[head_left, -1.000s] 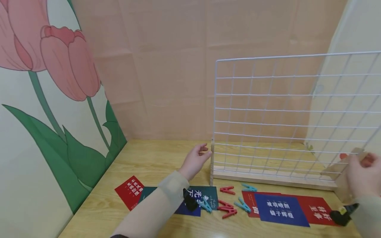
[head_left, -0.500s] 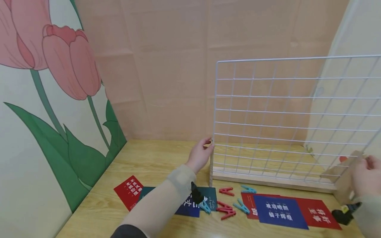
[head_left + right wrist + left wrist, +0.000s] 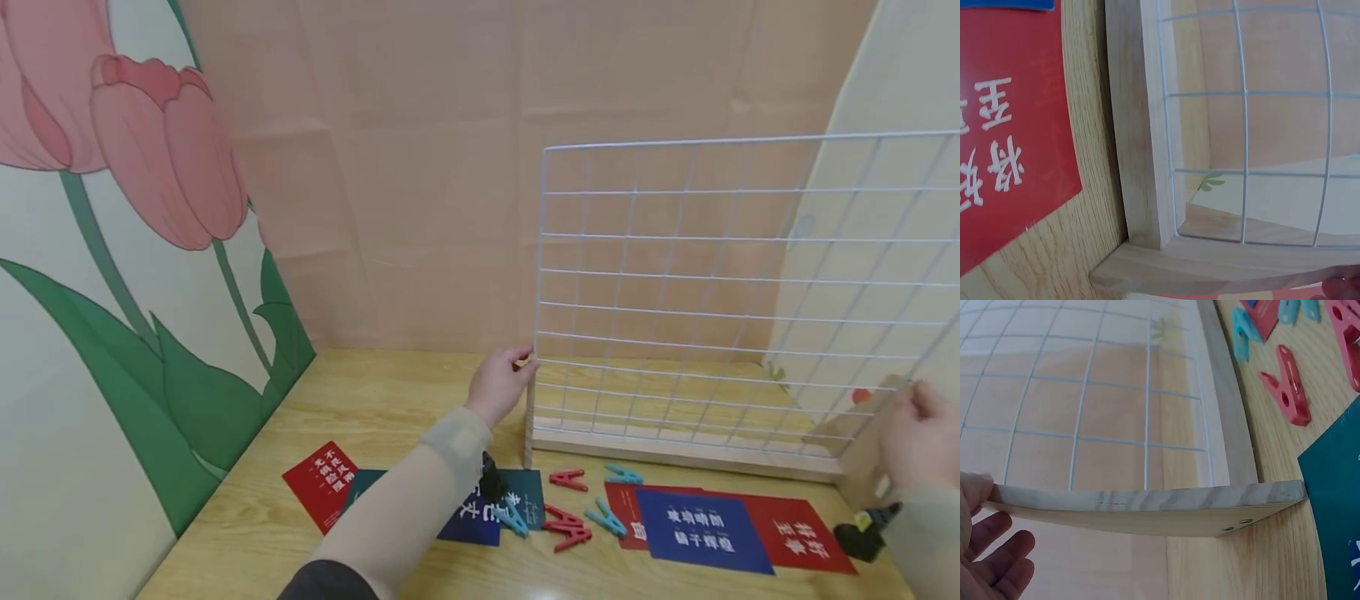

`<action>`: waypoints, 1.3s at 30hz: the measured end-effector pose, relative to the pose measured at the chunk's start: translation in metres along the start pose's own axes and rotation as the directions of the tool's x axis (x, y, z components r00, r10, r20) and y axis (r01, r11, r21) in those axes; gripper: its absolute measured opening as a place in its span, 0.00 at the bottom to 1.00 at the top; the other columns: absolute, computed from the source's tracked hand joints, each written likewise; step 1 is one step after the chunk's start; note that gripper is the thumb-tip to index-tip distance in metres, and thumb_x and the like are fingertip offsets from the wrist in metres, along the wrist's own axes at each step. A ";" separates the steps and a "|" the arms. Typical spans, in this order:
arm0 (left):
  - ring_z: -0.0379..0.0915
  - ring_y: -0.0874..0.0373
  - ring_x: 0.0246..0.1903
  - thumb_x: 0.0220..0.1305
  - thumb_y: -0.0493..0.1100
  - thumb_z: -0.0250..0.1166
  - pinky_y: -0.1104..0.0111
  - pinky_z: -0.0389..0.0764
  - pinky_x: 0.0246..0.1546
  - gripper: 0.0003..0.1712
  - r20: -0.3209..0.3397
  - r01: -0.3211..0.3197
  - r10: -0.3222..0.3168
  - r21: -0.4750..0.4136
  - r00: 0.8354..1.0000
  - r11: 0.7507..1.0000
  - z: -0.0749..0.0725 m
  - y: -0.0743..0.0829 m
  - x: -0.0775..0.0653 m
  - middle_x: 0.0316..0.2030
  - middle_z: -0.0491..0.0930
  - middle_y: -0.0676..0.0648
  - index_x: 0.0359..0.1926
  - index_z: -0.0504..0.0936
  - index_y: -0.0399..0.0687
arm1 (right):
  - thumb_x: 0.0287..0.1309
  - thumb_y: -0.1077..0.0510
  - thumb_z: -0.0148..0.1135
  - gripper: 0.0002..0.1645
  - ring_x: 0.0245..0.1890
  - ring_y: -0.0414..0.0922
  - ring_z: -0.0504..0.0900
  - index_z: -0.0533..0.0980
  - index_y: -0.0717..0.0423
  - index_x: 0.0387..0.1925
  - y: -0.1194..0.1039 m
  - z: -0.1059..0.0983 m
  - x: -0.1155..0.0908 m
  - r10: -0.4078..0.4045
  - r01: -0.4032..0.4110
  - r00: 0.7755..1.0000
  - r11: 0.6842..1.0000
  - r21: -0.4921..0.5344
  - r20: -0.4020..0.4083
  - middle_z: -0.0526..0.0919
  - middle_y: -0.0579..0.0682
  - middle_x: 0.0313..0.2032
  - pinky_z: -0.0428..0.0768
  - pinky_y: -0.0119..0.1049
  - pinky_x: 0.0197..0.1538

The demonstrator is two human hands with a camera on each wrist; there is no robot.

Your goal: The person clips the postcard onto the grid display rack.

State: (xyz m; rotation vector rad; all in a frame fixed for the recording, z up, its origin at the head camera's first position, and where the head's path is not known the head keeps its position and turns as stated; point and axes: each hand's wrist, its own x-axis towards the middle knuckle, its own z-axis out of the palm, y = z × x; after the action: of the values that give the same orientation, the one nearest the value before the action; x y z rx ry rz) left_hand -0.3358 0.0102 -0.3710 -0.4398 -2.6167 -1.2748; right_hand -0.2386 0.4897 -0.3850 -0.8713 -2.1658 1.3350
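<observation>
Left hand (image 3: 498,387) pinches one end of the pale wooden stand (image 3: 690,454); right hand (image 3: 918,437) is at the other (can't tell if it's gripping). White wire grid (image 3: 742,277) stands upright in it, behind the rectangular blue paper card (image 3: 705,557). I'd steady both ends evenly.

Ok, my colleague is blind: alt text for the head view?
A left hand and right hand at either end of a wooden stand bearing a white grid; cards and clips lie in front on a table.

Wears pale wristbands (image 3: 453,439) with small black devices (image 3: 858,542) attached, yellow-marked on the right; also wears a dark left sleeve (image 3: 330,581).
</observation>
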 end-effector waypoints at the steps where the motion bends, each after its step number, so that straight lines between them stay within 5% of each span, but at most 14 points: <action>1: 0.76 0.60 0.44 0.67 0.53 0.60 0.66 0.77 0.43 0.22 -0.004 -0.003 0.003 -0.005 1.000 1.000 -0.002 0.000 0.000 0.52 0.79 0.53 0.60 0.78 0.55 | 0.74 0.44 0.34 0.30 0.52 0.36 0.68 0.44 0.30 0.73 -0.001 0.000 0.001 0.014 -0.014 1.000 1.000 0.001 0.000 0.48 0.43 0.74 0.72 0.27 0.27; 2: 0.77 0.60 0.44 0.67 0.53 0.61 0.65 0.77 0.43 0.22 -0.007 -0.003 0.003 -0.007 1.000 1.000 -0.004 -0.001 0.000 0.52 0.80 0.52 0.59 0.78 0.55 | 0.74 0.44 0.34 0.30 0.55 0.38 0.67 0.44 0.32 0.73 -0.002 0.000 0.002 0.011 -0.011 1.000 1.000 -0.010 -0.005 0.49 0.44 0.74 0.72 0.26 0.27; 9: 0.77 0.59 0.45 0.67 0.56 0.60 0.64 0.76 0.43 0.22 -0.010 0.011 -0.011 0.027 1.000 1.000 -0.015 -0.011 0.001 0.52 0.80 0.55 0.60 0.78 0.59 | 0.73 0.51 0.33 0.30 0.34 0.46 0.68 0.53 0.53 0.73 -0.007 0.005 0.006 -0.112 0.098 0.993 0.966 -0.240 -0.044 0.62 0.65 0.67 0.66 0.25 0.20; 14: 0.78 0.58 0.46 0.67 0.56 0.60 0.64 0.77 0.43 0.22 -0.009 -0.005 0.006 0.069 1.000 0.998 -0.021 -0.018 0.000 0.52 0.80 0.54 0.60 0.77 0.59 | 0.73 0.52 0.34 0.30 0.37 0.59 0.72 0.55 0.60 0.71 -0.010 0.010 0.003 -0.172 0.153 0.985 0.937 -0.314 -0.032 0.65 0.71 0.63 0.68 0.29 0.17; 18: 0.77 0.58 0.45 0.67 0.55 0.59 0.64 0.77 0.42 0.23 -0.010 -0.008 0.009 0.080 1.000 0.997 -0.027 -0.023 -0.001 0.51 0.81 0.54 0.61 0.77 0.59 | 0.74 0.49 0.33 0.31 0.46 0.66 0.69 0.55 0.60 0.71 -0.015 0.016 -0.002 -0.152 0.131 0.988 0.935 -0.329 -0.037 0.64 0.72 0.63 0.74 0.40 0.25; 24: 0.78 0.59 0.43 0.68 0.55 0.59 0.65 0.77 0.41 0.23 -0.021 -0.023 0.025 0.103 0.999 0.994 -0.033 -0.030 -0.001 0.48 0.82 0.54 0.61 0.76 0.59 | 0.73 0.53 0.34 0.30 0.42 0.67 0.71 0.56 0.65 0.69 -0.022 0.021 -0.007 -0.182 0.160 0.983 0.905 -0.394 -0.018 0.66 0.75 0.60 0.70 0.42 0.22; 39: 0.77 0.58 0.40 0.67 0.55 0.59 0.65 0.76 0.38 0.24 -0.055 -0.013 0.018 0.095 0.998 0.995 -0.046 -0.046 -0.003 0.42 0.83 0.53 0.61 0.77 0.56 | 0.71 0.54 0.39 0.28 0.25 0.59 0.75 0.66 0.76 0.59 -0.028 0.031 -0.014 -0.365 0.365 0.926 0.814 -0.452 0.091 0.73 0.76 0.49 0.65 0.45 0.24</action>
State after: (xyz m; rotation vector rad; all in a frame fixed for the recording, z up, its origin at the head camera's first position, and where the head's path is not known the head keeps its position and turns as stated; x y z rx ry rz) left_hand -0.3470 -0.0542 -0.3776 -0.4018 -2.6089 -1.1355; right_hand -0.2573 0.4516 -0.3732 -0.5593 -2.5371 0.6358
